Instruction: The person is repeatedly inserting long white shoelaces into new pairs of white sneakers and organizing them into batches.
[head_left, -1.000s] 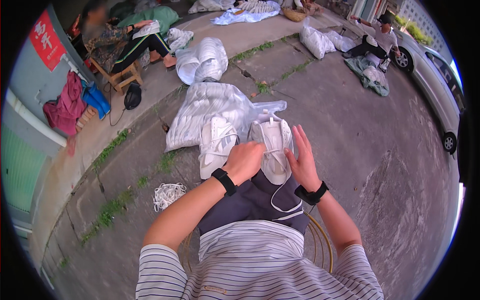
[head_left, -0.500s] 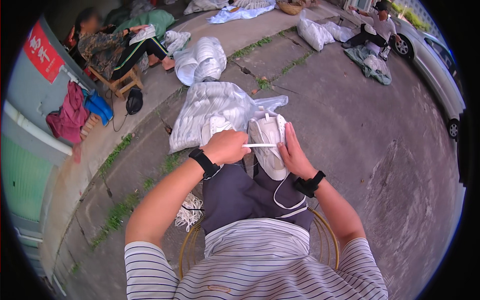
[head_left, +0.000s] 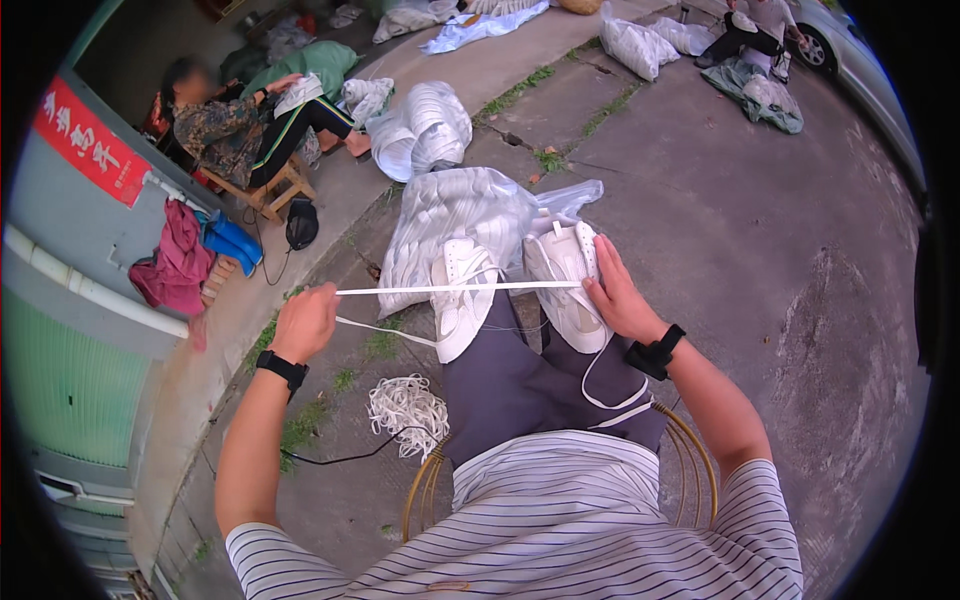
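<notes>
Two white lace-up shoes rest on my thighs, the left shoe (head_left: 462,305) and the right shoe (head_left: 570,275). My left hand (head_left: 306,322) is closed on a flat white shoelace (head_left: 420,290), out to the left of both shoes. That lace runs taut across the left shoe to the right shoe. Along the right shoe's outer side lie the stretched fingers of my right hand (head_left: 625,295), its thumb over the edge by the eyelets, gripping the shoe. A second lace length sags from the left shoe toward my left hand. Another loose end curls over my right thigh.
A pile of white laces (head_left: 408,412) hangs beside the chair (head_left: 425,490) at my left. Clear bags of shoes (head_left: 420,225) stand just ahead. A person on a wooden stool (head_left: 265,195) handles a white shoe. Another person sits near a silver car (head_left: 860,80).
My left hand has swung out to the left, drawing the lace long across the left shoe. My right hand stays at the right shoe. The whole view has shifted slightly.
</notes>
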